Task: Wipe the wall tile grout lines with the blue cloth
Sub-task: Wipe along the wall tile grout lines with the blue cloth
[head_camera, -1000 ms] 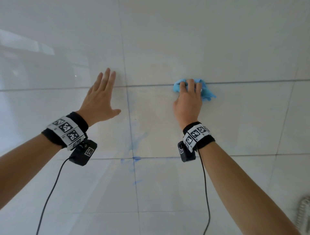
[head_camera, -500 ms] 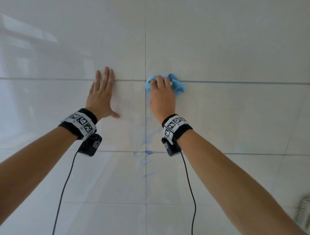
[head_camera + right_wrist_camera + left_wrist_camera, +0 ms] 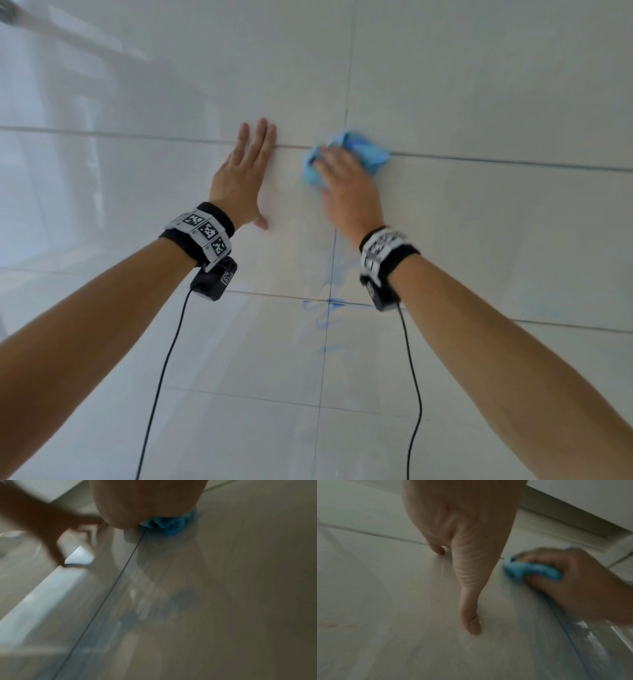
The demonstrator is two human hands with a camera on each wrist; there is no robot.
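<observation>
Gripping blue cloth (image 3: 356, 150) right hand (image 3: 349, 195) blurred, fingertips hidden, left hand (image 3: 239, 178) flat on wall tile (image 3: 479, 222)

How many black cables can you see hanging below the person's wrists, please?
2: the left cable hangs from the left wrist camera; the right cable from the right wrist camera.

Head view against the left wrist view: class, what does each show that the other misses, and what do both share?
Only the head view shows the blue smears at the lower grout crossing, both wristbands and cables. Only the left wrist view shows the left thumb from beneath, tip on the tile. Both show the right hand gripping the blue cloth on the grout line.
</observation>
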